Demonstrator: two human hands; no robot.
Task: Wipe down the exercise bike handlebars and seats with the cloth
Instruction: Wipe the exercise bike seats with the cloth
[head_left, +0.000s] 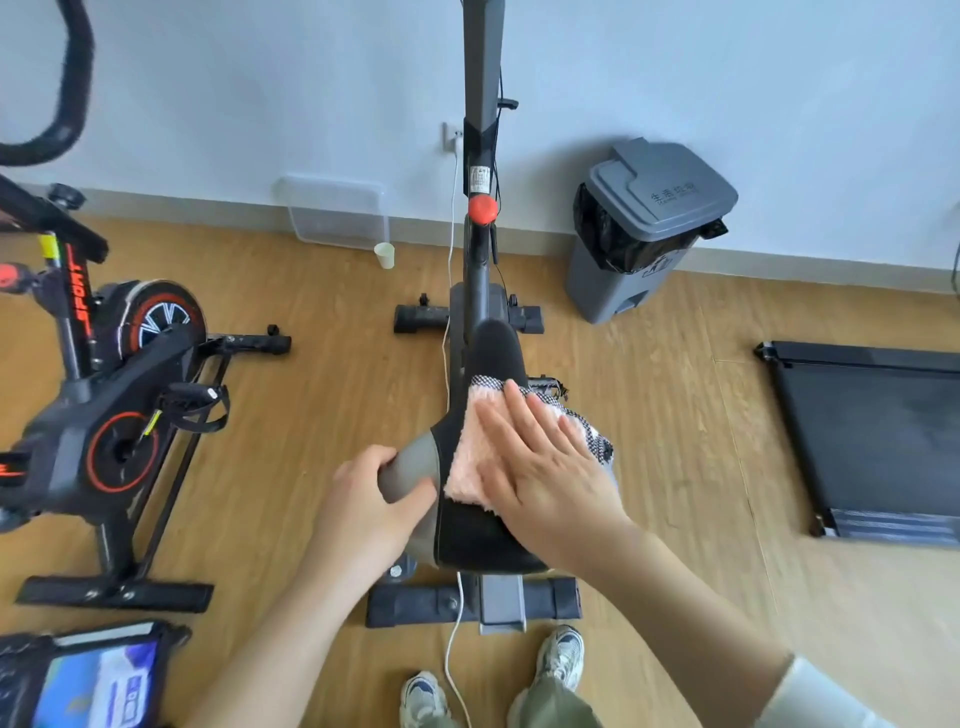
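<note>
Cloth (467, 462), pink and fluffy with a checked edge, lies across the middle of the black seat (496, 353) of the centre bike (480, 78). The right hand (540, 467) lies flat on it, fingers straight and spread, pressing it to the seat. The left hand (371, 499) grasps the seat's grey left flank, fingers and thumb curled round it. A red knob (483, 208) sits on the frame ahead of the seat. A white cable (451, 249) runs from the wall (260, 104) down past the frame to the floor (675, 415). A second bike (119, 395), black and red, stands to the left. A grey bin (649, 223) stands against the wall on the right, and a treadmill (872, 431) lies at the right edge. A cup (384, 255) and a clear box (337, 213) stand by the wall. Two shoes (563, 654) show at the bottom.
</note>
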